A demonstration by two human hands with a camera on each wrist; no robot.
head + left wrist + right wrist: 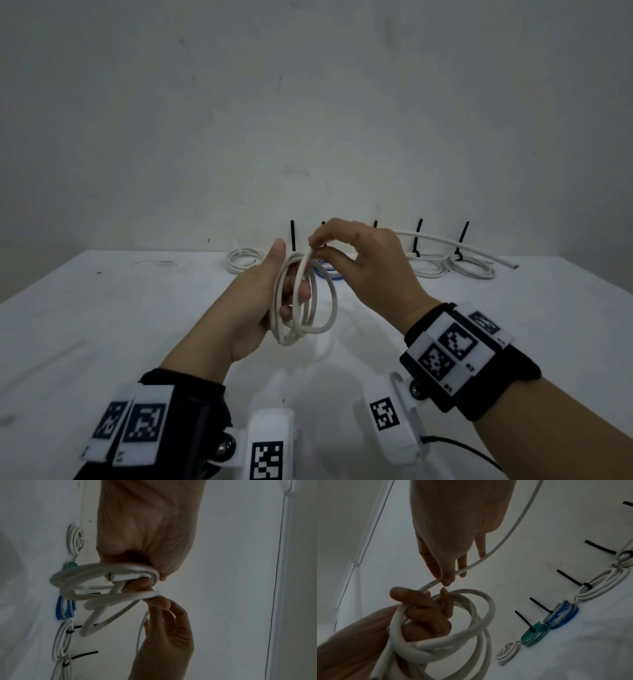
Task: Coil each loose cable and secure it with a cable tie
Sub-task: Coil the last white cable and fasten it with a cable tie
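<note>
- Left hand [260, 301] grips the white coil [305, 301] above the table [137, 308].
- Right hand [370, 270] pinches the coil's free strand [496, 547].
- Tied coils [442, 267] line the far edge.

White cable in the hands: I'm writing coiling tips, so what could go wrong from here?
1. The loops in the left hand fan apart unevenly; they may spring loose before a tie goes on.
2. The right hand only pinches the strand, which could slip.
3. The free tail passes over the tied coils and might drag them.

Head view looks down over both wrists; wrist views sit close, sharing the white cable coil [301, 298].
</note>
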